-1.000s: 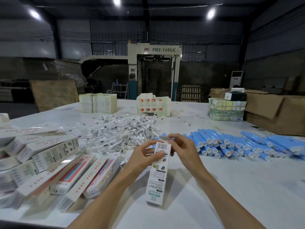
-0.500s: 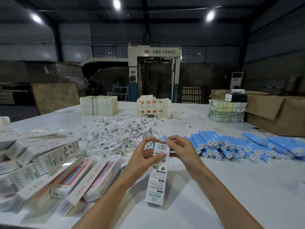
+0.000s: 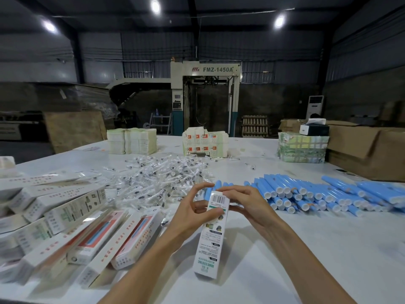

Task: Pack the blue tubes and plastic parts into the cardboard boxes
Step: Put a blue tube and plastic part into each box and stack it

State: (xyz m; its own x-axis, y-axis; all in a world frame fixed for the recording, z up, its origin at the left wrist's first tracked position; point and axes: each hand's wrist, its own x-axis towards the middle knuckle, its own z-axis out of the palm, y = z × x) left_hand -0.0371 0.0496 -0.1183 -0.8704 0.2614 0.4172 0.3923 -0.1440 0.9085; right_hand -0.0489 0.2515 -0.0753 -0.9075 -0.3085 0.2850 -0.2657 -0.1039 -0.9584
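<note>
Carton [image 3: 211, 235] on end — top pinched by fingers [image 3: 230, 190] of left hand [image 3: 190, 213] and right hand [image 3: 247, 205] — contents hidden

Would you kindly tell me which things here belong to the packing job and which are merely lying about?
Job: box held by left hand and right hand; blue tubes; plastic parts; pile of boxes on the left.
Lying about: machine; wooden pallet; brown cartons; tissue box.

Looking forward and down from the wearer's head, hovering close over the near surface [image 3: 311, 251]. Facing the machine [image 3: 205, 70] far behind.
</note>
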